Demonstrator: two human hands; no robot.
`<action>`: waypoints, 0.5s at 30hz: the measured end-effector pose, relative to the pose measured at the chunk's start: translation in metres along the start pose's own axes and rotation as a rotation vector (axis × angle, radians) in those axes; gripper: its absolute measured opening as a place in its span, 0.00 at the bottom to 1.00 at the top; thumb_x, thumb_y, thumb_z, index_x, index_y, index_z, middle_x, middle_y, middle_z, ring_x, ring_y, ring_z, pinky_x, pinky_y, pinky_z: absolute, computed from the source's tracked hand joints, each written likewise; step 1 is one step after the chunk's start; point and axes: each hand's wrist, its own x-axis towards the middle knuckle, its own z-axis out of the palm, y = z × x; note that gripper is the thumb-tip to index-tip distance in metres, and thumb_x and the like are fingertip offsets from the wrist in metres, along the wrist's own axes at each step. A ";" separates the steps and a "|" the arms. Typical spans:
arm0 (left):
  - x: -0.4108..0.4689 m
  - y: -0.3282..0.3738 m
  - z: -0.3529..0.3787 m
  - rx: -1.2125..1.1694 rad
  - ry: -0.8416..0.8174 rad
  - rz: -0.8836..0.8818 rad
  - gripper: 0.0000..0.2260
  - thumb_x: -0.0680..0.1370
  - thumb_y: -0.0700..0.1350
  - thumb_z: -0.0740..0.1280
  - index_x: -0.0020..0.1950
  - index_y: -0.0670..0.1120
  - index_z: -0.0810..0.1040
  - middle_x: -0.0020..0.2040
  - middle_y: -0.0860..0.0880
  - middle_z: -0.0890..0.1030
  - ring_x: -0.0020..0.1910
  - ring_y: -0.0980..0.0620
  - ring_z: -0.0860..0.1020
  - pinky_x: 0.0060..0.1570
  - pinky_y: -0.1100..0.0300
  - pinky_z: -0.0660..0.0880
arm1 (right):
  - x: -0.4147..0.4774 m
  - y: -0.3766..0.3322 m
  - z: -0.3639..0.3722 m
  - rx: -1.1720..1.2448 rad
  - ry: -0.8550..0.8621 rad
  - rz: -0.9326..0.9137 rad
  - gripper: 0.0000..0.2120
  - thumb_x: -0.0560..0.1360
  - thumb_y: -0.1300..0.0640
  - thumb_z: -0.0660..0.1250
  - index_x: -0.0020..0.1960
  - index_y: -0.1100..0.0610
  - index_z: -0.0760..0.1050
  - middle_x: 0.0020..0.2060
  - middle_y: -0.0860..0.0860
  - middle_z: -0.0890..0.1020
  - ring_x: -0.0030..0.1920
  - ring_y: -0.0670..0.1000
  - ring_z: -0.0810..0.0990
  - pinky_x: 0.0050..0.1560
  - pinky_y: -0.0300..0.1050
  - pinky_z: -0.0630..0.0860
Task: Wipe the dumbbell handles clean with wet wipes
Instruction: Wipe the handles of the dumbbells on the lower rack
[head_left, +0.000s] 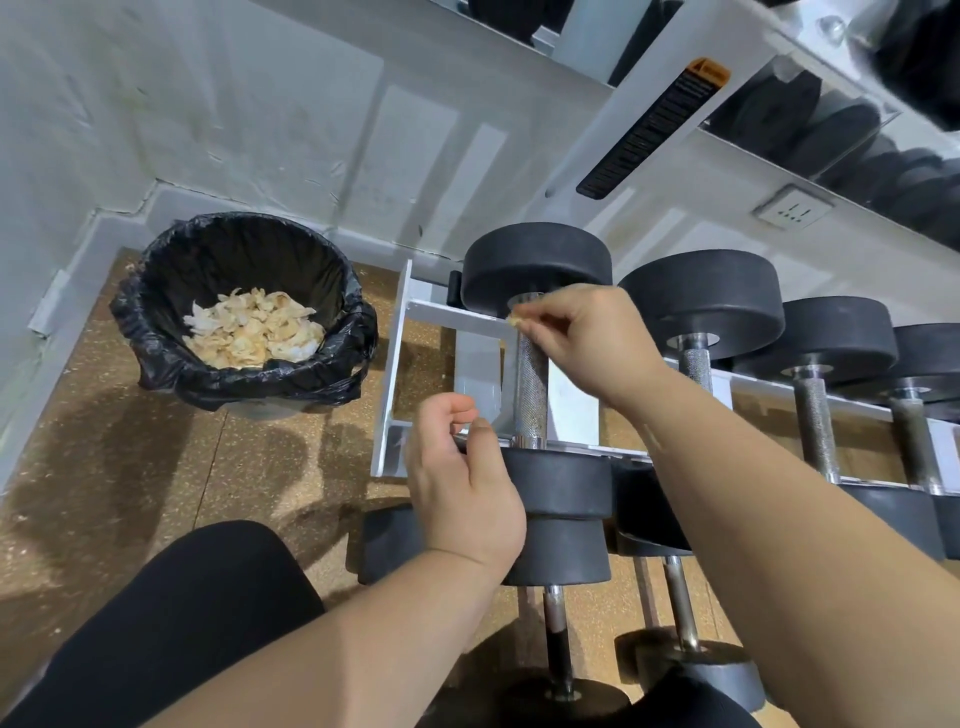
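Nearest my lens, a black-clad knee (197, 613) fills the lower corner, left of the handle I am working on. My right hand (587, 338) pinches a small tan wipe scrap (516, 320) at the far end of the dumbbell handle (530, 395), just where it meets the far head (535, 270). My left hand (462, 467) sits apart from the right, by the handle's near end beside the near head (558, 488). Its fingers are curled, and I cannot tell whether they hold anything.

I judge the scrap too small to wrap round the bar. I would press it flat into the knurling and draw it from the far collar toward me. The left hand could turn the near head so the underside gets wiped too. A fresh wipe would do better, but I see none.

Silver and knurled along its middle, the handle has polished collars at both ends. It lies across the white rack (395, 364), pointing away from me. Right of the handle, more dumbbells (701, 296) rest the same way. Left of the handle, well apart, a lined bin (156, 291) holds a heap of tan-stained used wipes (254, 332).
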 end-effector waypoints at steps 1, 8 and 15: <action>0.000 0.000 0.000 -0.001 -0.001 0.000 0.12 0.75 0.54 0.57 0.55 0.55 0.74 0.52 0.53 0.78 0.56 0.48 0.75 0.59 0.45 0.73 | 0.002 -0.002 0.002 -0.009 0.020 0.015 0.08 0.75 0.54 0.74 0.53 0.54 0.86 0.47 0.49 0.87 0.49 0.49 0.84 0.53 0.42 0.78; -0.001 0.002 -0.001 -0.004 -0.019 -0.010 0.15 0.73 0.57 0.56 0.56 0.54 0.74 0.53 0.51 0.77 0.56 0.48 0.75 0.59 0.45 0.73 | -0.033 -0.013 -0.015 0.185 -0.471 0.096 0.04 0.76 0.58 0.73 0.49 0.54 0.86 0.39 0.38 0.84 0.40 0.34 0.81 0.43 0.26 0.72; -0.001 0.001 0.000 -0.006 -0.012 0.009 0.16 0.73 0.56 0.56 0.56 0.53 0.75 0.53 0.51 0.77 0.55 0.47 0.75 0.59 0.44 0.73 | -0.005 -0.009 0.001 -0.240 -0.292 -0.130 0.14 0.78 0.49 0.62 0.45 0.54 0.83 0.38 0.51 0.84 0.40 0.56 0.81 0.40 0.49 0.77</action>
